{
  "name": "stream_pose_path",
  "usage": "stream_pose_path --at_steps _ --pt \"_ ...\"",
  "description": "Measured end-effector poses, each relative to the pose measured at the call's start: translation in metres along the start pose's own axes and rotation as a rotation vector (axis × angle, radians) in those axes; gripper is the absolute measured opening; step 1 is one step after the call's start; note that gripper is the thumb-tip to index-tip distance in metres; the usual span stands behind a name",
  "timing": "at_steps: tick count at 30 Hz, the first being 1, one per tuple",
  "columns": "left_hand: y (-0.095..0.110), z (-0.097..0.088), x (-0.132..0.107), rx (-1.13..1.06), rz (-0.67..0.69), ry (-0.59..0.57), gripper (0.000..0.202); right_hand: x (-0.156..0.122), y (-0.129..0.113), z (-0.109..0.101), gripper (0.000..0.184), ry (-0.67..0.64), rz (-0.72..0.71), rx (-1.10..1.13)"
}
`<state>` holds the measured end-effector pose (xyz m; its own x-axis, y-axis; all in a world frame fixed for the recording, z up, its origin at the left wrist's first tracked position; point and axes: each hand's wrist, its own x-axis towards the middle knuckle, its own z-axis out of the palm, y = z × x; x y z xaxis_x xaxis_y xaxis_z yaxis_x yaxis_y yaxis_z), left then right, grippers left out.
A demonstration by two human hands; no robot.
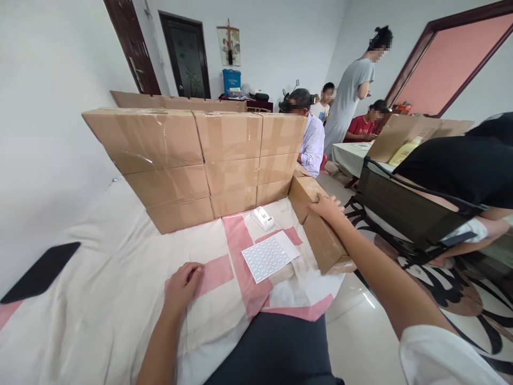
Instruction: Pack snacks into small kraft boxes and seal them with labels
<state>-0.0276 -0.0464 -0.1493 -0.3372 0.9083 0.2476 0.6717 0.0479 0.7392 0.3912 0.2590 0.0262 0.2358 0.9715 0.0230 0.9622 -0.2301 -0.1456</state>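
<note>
My left hand (pixel 183 286) rests on the pink-and-white cloth (pixel 152 299), its fingers loosely curled together with nothing visible in them. My right hand (pixel 326 207) reaches out to a low cardboard box (pixel 320 235) on the right edge, lying on its top with fingers apart. Between my hands lies a white sheet of small blue-outlined labels (pixel 264 258), partly over another white sheet. Just beyond it sits a small white object with a printed label (pixel 263 218); its kind is not clear.
A wall of taped cardboard boxes (pixel 208 160) stands at the back. A black flat object (pixel 40 271) lies far left. Several people are nearby, one in a lavender shirt (pixel 312 141) behind the wall. A dark folding chair (pixel 409 206) with a seated person is right.
</note>
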Motion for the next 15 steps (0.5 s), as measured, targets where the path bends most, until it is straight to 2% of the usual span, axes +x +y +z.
stream_pose_path --at_steps 15 --pt "0.000 0.002 0.000 -0.010 -0.007 0.001 0.038 0.028 0.003 0.005 0.080 0.017 -0.072 -0.005"
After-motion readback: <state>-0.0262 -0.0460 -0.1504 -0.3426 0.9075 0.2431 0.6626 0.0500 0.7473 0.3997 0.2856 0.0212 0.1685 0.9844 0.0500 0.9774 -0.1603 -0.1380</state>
